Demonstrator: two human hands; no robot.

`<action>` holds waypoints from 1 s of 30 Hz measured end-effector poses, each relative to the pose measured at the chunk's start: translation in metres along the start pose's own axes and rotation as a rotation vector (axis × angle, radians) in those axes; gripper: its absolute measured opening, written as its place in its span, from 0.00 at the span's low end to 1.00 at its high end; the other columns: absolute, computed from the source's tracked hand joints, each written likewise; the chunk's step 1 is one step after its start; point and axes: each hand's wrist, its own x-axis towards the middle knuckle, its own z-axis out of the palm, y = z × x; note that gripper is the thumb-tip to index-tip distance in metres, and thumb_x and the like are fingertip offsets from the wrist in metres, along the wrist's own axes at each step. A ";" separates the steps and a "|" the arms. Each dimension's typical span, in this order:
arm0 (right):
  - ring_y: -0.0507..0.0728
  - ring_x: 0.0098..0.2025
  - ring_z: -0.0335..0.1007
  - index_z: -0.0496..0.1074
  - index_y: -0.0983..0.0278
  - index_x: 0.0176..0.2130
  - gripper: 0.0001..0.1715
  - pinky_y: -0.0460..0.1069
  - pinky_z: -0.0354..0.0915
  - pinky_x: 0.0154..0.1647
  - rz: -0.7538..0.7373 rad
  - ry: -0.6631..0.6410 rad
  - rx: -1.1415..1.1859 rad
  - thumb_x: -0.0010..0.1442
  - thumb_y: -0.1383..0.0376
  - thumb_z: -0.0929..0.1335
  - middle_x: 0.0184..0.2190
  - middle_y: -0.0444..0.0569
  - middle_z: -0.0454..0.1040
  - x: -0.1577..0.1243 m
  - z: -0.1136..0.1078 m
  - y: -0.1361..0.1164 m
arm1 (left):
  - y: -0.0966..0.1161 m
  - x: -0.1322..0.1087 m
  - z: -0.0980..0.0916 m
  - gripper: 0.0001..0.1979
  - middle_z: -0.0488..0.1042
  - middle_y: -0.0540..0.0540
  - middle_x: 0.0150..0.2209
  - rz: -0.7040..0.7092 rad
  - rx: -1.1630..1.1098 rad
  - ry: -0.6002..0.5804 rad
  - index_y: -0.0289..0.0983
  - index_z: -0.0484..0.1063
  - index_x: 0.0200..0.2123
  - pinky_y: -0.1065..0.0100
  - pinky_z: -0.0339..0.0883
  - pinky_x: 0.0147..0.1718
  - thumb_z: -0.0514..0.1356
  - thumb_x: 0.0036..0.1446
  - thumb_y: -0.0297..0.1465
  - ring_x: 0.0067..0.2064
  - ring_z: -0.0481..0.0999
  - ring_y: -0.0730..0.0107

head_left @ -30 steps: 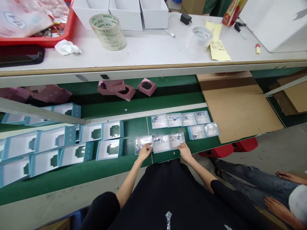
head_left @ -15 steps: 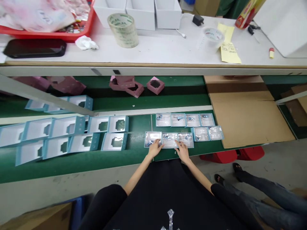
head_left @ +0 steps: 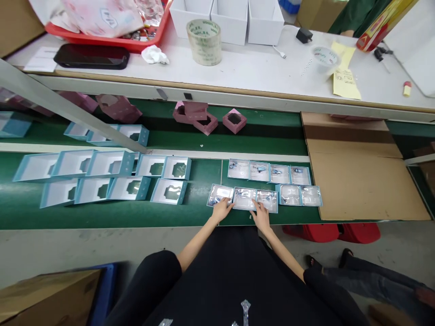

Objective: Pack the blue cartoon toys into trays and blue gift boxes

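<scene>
Several open light-blue boxes with clear plastic trays and small blue-and-silver items lie on the green bench top (head_left: 199,215). My left hand (head_left: 221,209) holds the near right corner of the left box (head_left: 217,192) in the front row. That box sits slightly turned, with a narrow gap beside the middle box (head_left: 243,194). At the middle box's near right corner is my right hand (head_left: 261,217), thumb by the front wall and fingers over the edge it shares with the right-hand box (head_left: 272,197). The fingertips' exact grip is partly hidden.
Behind them stands a row of filled boxes (head_left: 260,170); two more boxes (head_left: 301,194) sit right. Windowed blue lids (head_left: 170,190) spread leftward. Flat cardboard (head_left: 360,181) lies right. A shelf (head_left: 254,68) overhead carries tape (head_left: 205,45). A person's legs (head_left: 367,280) show lower right.
The view has shifted and tilted slightly. The left front box has turned a little and parted from the middle box. Both hands stay on the front row.
</scene>
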 end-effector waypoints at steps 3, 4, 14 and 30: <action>0.63 0.55 0.68 0.58 0.57 0.66 0.30 0.58 0.61 0.56 -0.006 0.002 0.023 0.67 0.61 0.59 0.55 0.58 0.68 0.001 -0.001 -0.001 | -0.020 -0.015 -0.011 0.20 0.76 0.36 0.49 0.024 0.129 -0.051 0.39 0.68 0.57 0.57 0.65 0.52 0.56 0.63 0.35 0.51 0.76 0.50; 0.63 0.54 0.68 0.59 0.57 0.66 0.30 0.58 0.61 0.56 -0.008 0.006 0.025 0.67 0.62 0.60 0.55 0.58 0.68 0.001 -0.002 -0.002 | -0.030 -0.020 -0.017 0.22 0.77 0.36 0.46 0.054 0.177 -0.069 0.39 0.69 0.57 0.55 0.65 0.53 0.59 0.60 0.30 0.51 0.75 0.49; 0.60 0.50 0.71 0.60 0.56 0.65 0.32 0.55 0.62 0.56 0.016 0.035 0.024 0.64 0.68 0.62 0.55 0.56 0.69 0.003 -0.003 -0.012 | -0.037 -0.003 -0.060 0.18 0.77 0.34 0.49 -0.152 0.132 0.075 0.35 0.69 0.51 0.54 0.64 0.52 0.58 0.59 0.36 0.52 0.76 0.48; 0.67 0.57 0.66 0.70 0.55 0.59 0.29 0.58 0.58 0.59 0.159 -0.180 0.070 0.58 0.63 0.68 0.61 0.58 0.63 0.006 -0.023 -0.020 | -0.028 -0.013 0.015 0.22 0.77 0.46 0.33 0.405 0.233 0.070 0.39 0.70 0.34 0.52 0.53 0.59 0.53 0.61 0.51 0.41 0.76 0.58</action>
